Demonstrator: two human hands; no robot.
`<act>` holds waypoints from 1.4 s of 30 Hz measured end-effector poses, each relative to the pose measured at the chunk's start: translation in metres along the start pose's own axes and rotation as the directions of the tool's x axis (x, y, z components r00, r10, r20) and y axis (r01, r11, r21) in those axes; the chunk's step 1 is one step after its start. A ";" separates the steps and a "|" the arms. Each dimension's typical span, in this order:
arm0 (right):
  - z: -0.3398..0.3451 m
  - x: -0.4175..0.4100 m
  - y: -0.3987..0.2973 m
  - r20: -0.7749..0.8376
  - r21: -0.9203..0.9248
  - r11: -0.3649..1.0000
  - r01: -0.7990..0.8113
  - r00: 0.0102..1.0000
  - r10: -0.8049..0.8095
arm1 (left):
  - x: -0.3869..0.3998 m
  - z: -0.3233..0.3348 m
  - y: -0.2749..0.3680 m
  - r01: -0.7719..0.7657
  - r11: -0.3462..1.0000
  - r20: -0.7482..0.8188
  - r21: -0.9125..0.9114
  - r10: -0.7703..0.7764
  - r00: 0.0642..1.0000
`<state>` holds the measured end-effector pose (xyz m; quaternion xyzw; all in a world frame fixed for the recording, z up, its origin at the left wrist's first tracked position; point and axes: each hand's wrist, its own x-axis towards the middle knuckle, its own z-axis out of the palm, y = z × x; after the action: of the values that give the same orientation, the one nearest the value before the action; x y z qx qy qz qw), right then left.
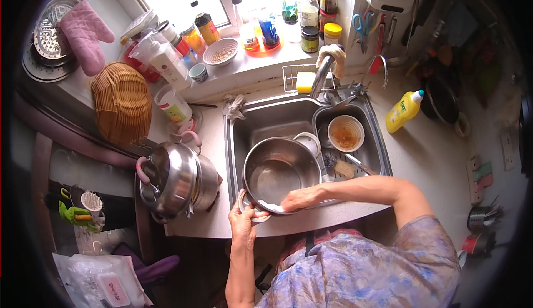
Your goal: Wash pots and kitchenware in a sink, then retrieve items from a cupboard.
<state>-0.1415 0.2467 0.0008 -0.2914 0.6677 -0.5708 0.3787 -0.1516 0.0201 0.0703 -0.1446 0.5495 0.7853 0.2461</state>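
A two-handled stainless steel pot rests tilted over the large basin of a steel sink. My left hand grips its near loop handle at the front rim. Inside the pot, my right hand presses a white cloth or wipe against the near wall; its fingertips are partly hidden. In the small basin to the right sit a white bowl with orange-brown contents, a tan sponge, a dark scouring pad and a utensil with a metal end.
Above the sink stands a faucet with a cloth on it, beside a yellow sponge in a wire rack. Yellow dish soap stands at right. A lidded steel pot is at left. Bottles and jars line the windowsill.
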 end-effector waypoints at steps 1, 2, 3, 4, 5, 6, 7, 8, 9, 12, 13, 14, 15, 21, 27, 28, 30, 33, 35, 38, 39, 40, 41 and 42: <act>-0.005 -0.008 0.011 0.025 -0.159 0.960 -0.229 0.971 0.236 | -0.002 0.003 0.004 -0.003 1.000 0.025 0.012 0.003 1.000; -0.018 -0.011 -0.002 0.032 -0.488 0.795 -0.360 0.903 0.428 | -0.002 0.000 0.003 -0.001 1.000 0.019 0.010 0.001 1.000; -0.033 -0.015 -0.016 -0.032 -0.754 0.514 -0.408 0.805 0.593 | -0.003 -0.003 0.004 -0.013 0.999 0.047 0.047 0.011 0.999; -0.042 -0.018 0.001 -0.198 -0.936 0.159 -0.313 0.845 0.498 | -0.004 -0.002 0.004 -0.027 0.996 0.085 0.084 0.020 0.996; -0.054 -0.019 0.025 -0.306 -0.942 -0.243 -0.231 0.889 0.342 | -0.003 0.001 0.002 -0.025 0.996 0.091 0.086 0.018 0.996; -0.069 -0.014 0.030 -0.289 -0.833 -0.531 -0.156 0.940 0.179 | -0.002 0.005 -0.003 -0.044 0.997 0.098 0.059 0.038 0.994; -0.078 -0.006 0.029 -0.212 -0.630 -0.768 -0.115 0.977 0.028 | -0.002 0.007 -0.007 -0.061 0.998 0.101 0.033 0.057 0.993; -0.079 -0.004 0.029 -0.211 -0.630 -0.768 -0.114 0.977 0.028 | -0.003 0.009 -0.007 -0.069 0.997 0.086 0.033 0.066 0.994; -0.078 -0.003 0.021 -0.226 -0.674 -0.720 -0.168 0.974 -0.015 | -0.003 0.007 -0.006 -0.070 0.997 0.085 0.031 0.068 0.994; -0.044 -0.006 0.017 -0.452 -0.885 -0.230 -0.406 0.866 0.212 | -0.001 0.002 -0.002 -0.088 0.996 0.045 0.032 0.086 0.995; -0.035 -0.005 0.015 -0.418 -0.875 0.103 -0.473 0.845 0.334 | 0.000 0.004 -0.003 -0.094 0.996 0.011 0.006 0.094 0.996; -0.034 -0.003 0.013 -0.170 -0.824 0.414 -0.388 0.865 0.472 | 0.000 0.005 -0.003 -0.101 0.995 -0.024 -0.019 0.100 0.995; -0.024 -0.005 0.013 -0.096 -0.737 0.586 -0.336 0.911 0.402 | 0.000 0.007 -0.004 -0.104 0.994 -0.022 -0.025 0.103 0.994; -0.031 -0.013 0.023 -0.246 -0.936 0.144 -0.321 0.891 0.382 | -0.007 0.007 -0.004 -0.032 0.999 -0.011 -0.012 0.032 0.999; -0.069 0.005 0.012 -0.325 -0.601 -0.740 -0.304 0.938 -0.122 | -0.002 0.005 -0.012 -0.126 0.991 0.033 0.052 0.124 0.992; -0.060 0.006 0.011 -0.396 -0.749 -0.577 -0.325 0.918 -0.004 | -0.003 0.004 -0.008 -0.126 0.991 0.026 0.049 0.125 0.992; -0.034 -0.011 0.039 -0.343 -0.891 -0.274 -0.362 0.932 -0.115 | -0.003 0.010 0.002 -0.065 0.997 -0.016 -0.046 0.064 0.998; -0.029 -0.005 0.016 -0.279 -0.659 0.573 -0.487 0.866 0.415 | 0.000 0.008 -0.005 -0.043 0.998 -0.057 -0.050 0.040 0.998; -0.036 -0.010 0.005 -0.428 -0.644 0.584 -0.494 0.866 0.260 | -0.002 0.002 -0.012 -0.059 0.996 -0.071 -0.074 0.053 0.996; -0.055 -0.020 -0.002 -0.783 -0.609 0.518 -0.601 0.557 -0.275 | -0.003 -0.001 -0.018 -0.077 0.997 -0.024 -0.021 0.076 0.997; -0.062 -0.022 -0.003 -0.821 -0.570 0.506 -0.647 0.428 -0.378 | -0.004 0.002 -0.017 -0.079 0.997 -0.024 -0.023 0.079 0.997; -0.065 -0.021 0.004 -0.819 -0.573 0.504 -0.646 0.429 -0.381 | -0.006 0.005 -0.017 -0.099 0.995 -0.034 -0.009 0.099 0.995; -0.070 -0.018 0.017 -0.867 -0.496 0.506 -0.706 0.369 -0.335 | -0.009 0.010 -0.017 -0.119 0.993 -0.043 0.006 0.119 0.992; -0.072 -0.014 0.019 -0.907 -0.415 0.505 -0.757 0.305 -0.290 | -0.012 0.015 -0.016 -0.124 0.992 -0.045 0.006 0.124 0.991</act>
<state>-0.1940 0.3005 -0.0112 0.0706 0.9709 -0.1636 -0.1601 -0.1324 0.0362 0.0690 -0.1276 0.5640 0.7948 0.1843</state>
